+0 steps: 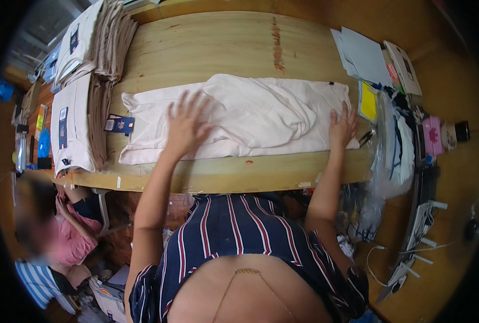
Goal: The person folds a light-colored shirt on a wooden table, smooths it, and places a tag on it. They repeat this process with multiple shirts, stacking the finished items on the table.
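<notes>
Cloth fills the middle of my view: a pale cream folded fabric garment (239, 118) lies flat across the wooden tabletop (207, 48). My left hand (185, 124) rests on it at about nine o'clock, fingers spread wide and flat. My right hand (342, 126) presses its three o'clock edge, fingers open too. Stacks of folded beige garments with dark tags (83, 81) sit toward ten o'clock; white paper sheets (363, 54) lie at two o'clock.
</notes>
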`<state>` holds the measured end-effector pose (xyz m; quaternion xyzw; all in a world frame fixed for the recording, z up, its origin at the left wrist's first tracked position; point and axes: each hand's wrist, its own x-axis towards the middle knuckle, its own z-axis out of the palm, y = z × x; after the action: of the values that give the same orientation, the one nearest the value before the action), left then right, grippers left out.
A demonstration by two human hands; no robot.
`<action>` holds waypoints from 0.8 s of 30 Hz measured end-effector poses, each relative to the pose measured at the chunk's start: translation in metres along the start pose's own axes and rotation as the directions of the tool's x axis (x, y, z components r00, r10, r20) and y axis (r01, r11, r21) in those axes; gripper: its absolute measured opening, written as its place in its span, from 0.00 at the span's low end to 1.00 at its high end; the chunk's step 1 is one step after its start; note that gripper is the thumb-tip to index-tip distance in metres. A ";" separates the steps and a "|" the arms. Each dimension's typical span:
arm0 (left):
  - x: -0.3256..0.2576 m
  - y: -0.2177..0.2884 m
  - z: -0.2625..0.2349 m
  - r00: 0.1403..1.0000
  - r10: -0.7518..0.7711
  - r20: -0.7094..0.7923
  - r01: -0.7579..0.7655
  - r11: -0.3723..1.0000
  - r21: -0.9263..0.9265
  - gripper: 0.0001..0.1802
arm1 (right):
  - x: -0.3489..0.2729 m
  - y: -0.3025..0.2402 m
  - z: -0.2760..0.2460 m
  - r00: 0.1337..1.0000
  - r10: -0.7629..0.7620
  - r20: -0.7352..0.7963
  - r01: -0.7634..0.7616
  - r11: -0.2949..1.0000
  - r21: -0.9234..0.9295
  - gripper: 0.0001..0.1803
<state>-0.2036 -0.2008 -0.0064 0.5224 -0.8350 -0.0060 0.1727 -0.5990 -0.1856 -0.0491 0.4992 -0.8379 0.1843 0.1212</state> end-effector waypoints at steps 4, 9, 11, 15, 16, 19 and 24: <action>-0.007 0.001 0.033 0.965 0.071 0.251 -0.102 0.988 0.113 0.28 | -0.028 0.026 0.015 0.988 0.018 0.154 0.016 0.976 -0.216 0.27; -0.033 -0.030 0.007 0.942 -0.023 0.336 -0.014 0.994 0.108 0.27 | -0.070 0.017 -0.031 0.955 0.208 0.212 -0.195 0.977 -0.080 0.32; -0.022 -0.009 0.019 0.988 -0.035 0.151 0.037 0.999 -0.009 0.28 | -0.081 0.023 -0.041 0.897 0.399 0.191 -0.369 0.913 -0.174 0.33; 0.026 0.098 0.030 0.947 0.311 0.080 -0.299 0.945 -0.136 0.34 | -0.084 0.032 -0.036 0.940 0.269 0.209 -0.251 0.962 -0.109 0.31; 0.031 0.115 0.042 0.919 0.379 0.106 -0.362 0.920 -0.151 0.34 | -0.081 0.032 -0.034 0.924 0.306 0.228 -0.317 0.948 0.012 0.28; 0.028 0.127 0.091 0.882 0.413 0.225 -0.383 0.909 -0.168 0.35 | -0.066 0.029 -0.020 0.879 0.365 0.305 -0.474 0.732 0.489 0.21; 0.058 0.110 0.048 0.917 0.199 0.346 0.240 0.418 -0.876 0.35 | -0.038 -0.027 -0.046 0.969 0.210 0.131 -0.229 0.554 0.800 0.15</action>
<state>-0.3363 -0.2103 -0.0142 0.3430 -0.7075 -0.5639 0.2528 -0.5565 -0.1478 -0.0170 0.3928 -0.7181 0.5541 -0.1519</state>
